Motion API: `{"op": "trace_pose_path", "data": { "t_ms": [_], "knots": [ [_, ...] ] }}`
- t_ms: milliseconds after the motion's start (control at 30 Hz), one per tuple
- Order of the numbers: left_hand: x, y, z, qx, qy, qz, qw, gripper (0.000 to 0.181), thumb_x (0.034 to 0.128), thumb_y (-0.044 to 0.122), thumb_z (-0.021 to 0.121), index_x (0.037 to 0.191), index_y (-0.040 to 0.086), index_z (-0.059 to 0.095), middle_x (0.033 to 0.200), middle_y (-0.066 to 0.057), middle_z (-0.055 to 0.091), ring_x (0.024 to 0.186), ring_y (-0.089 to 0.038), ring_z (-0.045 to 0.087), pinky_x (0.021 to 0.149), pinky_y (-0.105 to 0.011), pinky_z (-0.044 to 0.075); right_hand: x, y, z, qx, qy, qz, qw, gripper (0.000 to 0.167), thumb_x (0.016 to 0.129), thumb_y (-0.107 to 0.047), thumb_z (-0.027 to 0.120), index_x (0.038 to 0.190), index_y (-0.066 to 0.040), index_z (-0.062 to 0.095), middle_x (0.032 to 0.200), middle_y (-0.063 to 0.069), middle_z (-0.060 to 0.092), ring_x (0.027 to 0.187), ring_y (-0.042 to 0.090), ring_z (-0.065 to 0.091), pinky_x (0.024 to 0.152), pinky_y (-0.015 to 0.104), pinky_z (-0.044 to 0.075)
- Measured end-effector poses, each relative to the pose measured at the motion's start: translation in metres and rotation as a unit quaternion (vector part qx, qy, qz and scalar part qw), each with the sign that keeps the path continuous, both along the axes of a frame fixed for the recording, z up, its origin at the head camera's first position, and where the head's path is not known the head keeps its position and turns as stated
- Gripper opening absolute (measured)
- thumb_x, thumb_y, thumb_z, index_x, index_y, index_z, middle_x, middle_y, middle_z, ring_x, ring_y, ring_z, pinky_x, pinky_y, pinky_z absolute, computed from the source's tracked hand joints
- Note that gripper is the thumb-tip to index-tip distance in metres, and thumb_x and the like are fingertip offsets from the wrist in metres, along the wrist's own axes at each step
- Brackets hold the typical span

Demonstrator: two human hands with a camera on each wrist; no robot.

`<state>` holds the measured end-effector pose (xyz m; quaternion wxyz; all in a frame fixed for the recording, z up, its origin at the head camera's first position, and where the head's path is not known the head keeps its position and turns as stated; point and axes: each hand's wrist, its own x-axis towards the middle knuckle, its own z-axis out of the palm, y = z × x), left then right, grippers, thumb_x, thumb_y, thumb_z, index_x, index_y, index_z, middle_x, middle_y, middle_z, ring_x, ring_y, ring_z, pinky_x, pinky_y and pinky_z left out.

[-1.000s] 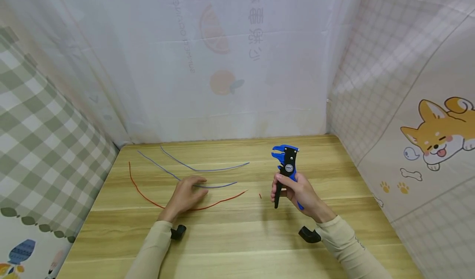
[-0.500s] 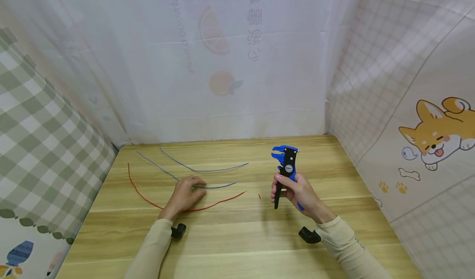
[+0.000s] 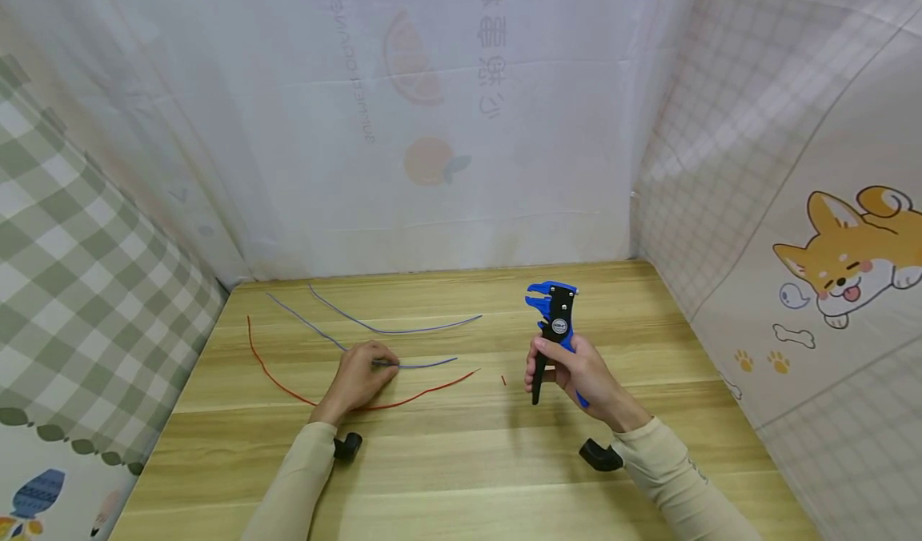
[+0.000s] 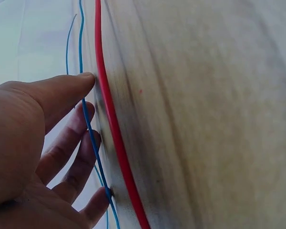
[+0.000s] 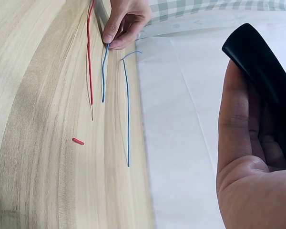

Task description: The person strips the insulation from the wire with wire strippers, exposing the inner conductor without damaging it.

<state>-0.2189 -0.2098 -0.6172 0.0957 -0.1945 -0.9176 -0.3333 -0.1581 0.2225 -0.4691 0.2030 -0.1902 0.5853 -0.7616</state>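
My left hand (image 3: 360, 377) is on the nearer blue wire (image 3: 428, 364), pinching it between thumb and fingers; the left wrist view shows the thumb (image 4: 81, 83) in front of that wire and the fingers behind it. A red wire (image 3: 432, 390) lies on the table below this hand and runs partly under it. One end of the red wire (image 5: 91, 86) shows bare metal in the right wrist view. My right hand (image 3: 587, 377) grips a blue and black wire stripper (image 3: 555, 317) by its handles, its head upright above the table.
A second blue wire (image 3: 403, 331) lies farther back on the wooden table (image 3: 446, 477). A short red piece of insulation (image 3: 503, 380) rests between the hands. White curtain (image 3: 432, 229) stands behind the table, with patterned cloth (image 3: 828, 365) at the right.
My left thumb and fingers have come together on the nearer blue wire, and its right end has shifted slightly. The right hand keeps its grip on the wire stripper, almost still.
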Motion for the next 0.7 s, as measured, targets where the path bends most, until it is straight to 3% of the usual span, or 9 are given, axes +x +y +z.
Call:
{"op": "trace_pose_path", "data": {
  "t_ms": [133,200,367,500,700],
  "knots": [
    [0.007,0.005,0.013,0.025,0.02,-0.006,0.9995,0.007,0.095,0.017,0.092,0.095,0.023,0.087,0.108,0.002,0.083,0.106,-0.027,0.078,0.101,-0.054,0.057,0.0,0.0,0.0,0.003,-0.001,-0.002,1.0,0.023,0.123,-0.02,0.045,0.113,-0.009,0.062,0.098,0.0,0.074,0.089,0.016,0.077,0.088,0.041,0.07],
    [0.013,0.009,0.026,0.037,0.018,-0.01,0.9991,0.007,0.0948,0.014,0.091,0.094,0.019,0.087,0.105,-0.001,0.084,0.102,-0.028,0.078,0.098,-0.053,0.059,0.0,0.0,0.0,0.004,-0.001,-0.003,1.0,0.023,0.123,-0.02,0.045,0.114,-0.008,0.062,0.098,0.0,0.074,0.089,0.016,0.077,0.088,0.041,0.07],
    [0.027,0.02,0.057,0.036,-0.026,0.006,0.999,0.007,0.0956,0.006,0.089,0.097,0.011,0.085,0.103,-0.004,0.084,0.1,-0.027,0.079,0.094,-0.048,0.063,0.0,0.0,-0.001,0.007,-0.003,-0.004,1.0,0.022,0.123,-0.02,0.045,0.115,-0.007,0.061,0.098,0.0,0.074,0.09,0.016,0.077,0.088,0.04,0.07],
    [0.031,0.024,0.065,0.035,-0.047,0.02,0.9981,0.005,0.0994,0.004,0.085,0.103,0.008,0.083,0.105,-0.005,0.084,0.103,-0.025,0.079,0.095,-0.045,0.064,0.0,0.0,-0.002,0.008,-0.005,-0.005,0.9999,0.022,0.123,-0.021,0.045,0.115,-0.006,0.06,0.098,0.0,0.073,0.09,0.016,0.077,0.089,0.04,0.07],
    [0.031,0.025,0.069,0.049,-0.036,0.01,0.9981,0.005,0.1065,0.005,0.077,0.109,0.004,0.081,0.109,-0.008,0.084,0.106,-0.026,0.08,0.098,-0.048,0.064,0.0,0.0,-0.001,-0.004,-0.012,0.0,0.9999,0.025,0.124,-0.023,0.044,0.114,-0.007,0.061,0.098,0.0,0.074,0.089,0.017,0.077,0.089,0.041,0.069]
  ]
}}
